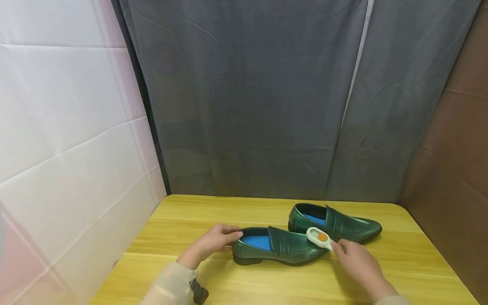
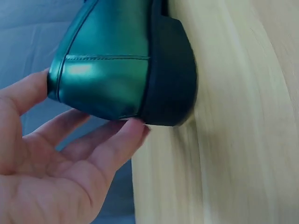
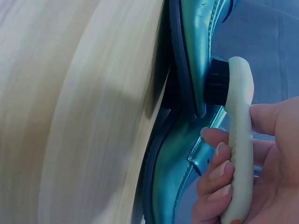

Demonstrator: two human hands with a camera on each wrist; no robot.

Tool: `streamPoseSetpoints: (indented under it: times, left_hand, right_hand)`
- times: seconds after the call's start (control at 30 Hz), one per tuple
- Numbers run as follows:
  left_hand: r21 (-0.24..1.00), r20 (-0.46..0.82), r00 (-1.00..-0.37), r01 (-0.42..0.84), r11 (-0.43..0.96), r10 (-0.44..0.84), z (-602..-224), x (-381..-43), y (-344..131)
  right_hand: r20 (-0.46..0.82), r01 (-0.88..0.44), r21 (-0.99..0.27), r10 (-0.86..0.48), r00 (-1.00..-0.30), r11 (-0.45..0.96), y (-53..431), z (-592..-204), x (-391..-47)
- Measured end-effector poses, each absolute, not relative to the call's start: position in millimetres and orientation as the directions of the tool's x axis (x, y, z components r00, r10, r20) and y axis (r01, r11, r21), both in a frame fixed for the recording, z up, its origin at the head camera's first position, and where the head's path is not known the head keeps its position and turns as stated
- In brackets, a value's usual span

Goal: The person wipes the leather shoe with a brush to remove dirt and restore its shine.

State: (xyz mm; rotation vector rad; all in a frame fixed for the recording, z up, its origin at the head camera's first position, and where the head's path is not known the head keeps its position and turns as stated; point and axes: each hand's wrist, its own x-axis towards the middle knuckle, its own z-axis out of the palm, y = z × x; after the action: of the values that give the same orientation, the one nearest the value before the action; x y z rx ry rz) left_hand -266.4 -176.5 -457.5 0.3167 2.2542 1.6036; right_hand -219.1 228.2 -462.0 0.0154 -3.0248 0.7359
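Observation:
A dark green loafer (image 1: 293,248) with a blue insole lies on the table, its toe pointing right. My left hand (image 1: 217,241) holds it at the heel, the thumb at the collar; in the left wrist view, fingers (image 2: 117,144) touch the heel's side. My right hand (image 1: 356,262) grips a white-handled shoe brush (image 1: 319,238) with an orange spot. In the right wrist view, the brush's black bristles (image 3: 217,81) press against the upper near the toe, and the fingers curl round the handle.
A matching green loafer (image 1: 343,224) stands just behind, toe also to the right. The yellow wood-grain table (image 1: 183,212) ends at a grey curtain (image 1: 244,106). A white panel (image 1: 68,106) rises at left, a brown one (image 1: 453,178) at right.

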Motion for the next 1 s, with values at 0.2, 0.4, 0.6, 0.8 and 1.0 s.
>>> streamPoseSetpoints:
  times: [0.2, 0.4, 0.6, 0.8, 1.0]
  left_hand:
    - [0.959, -0.277, -0.852, -0.215, 0.185, 0.444, -456, -264, -179]
    - [0.978, -0.210, -0.851, -0.179, 0.110, 0.482, -460, -265, -177]
    - [0.976, -0.147, -0.898, -0.063, 0.209, 0.414, -464, -271, -167]
    - [0.968, -0.064, -0.909, 0.044, 0.248, 0.412, -466, -275, -163]
    - [0.956, 0.009, -0.906, 0.132, 0.263, 0.424, -475, -274, -172]
  right_hand:
    - [0.025, -0.016, -0.458, -0.005, -1.000, 0.889, 230, -465, -217]
    - [0.031, -0.015, -0.468, -0.001, -1.000, 0.884, 234, -467, -216]
    - [0.037, -0.015, -0.488, 0.004, -0.999, 0.873, 238, -473, -213]
    - [0.070, -0.026, -0.503, 0.010, -0.997, 0.864, 238, -475, -207]
    - [0.110, -0.064, -0.494, -0.011, -0.994, 0.867, 238, -468, -204]
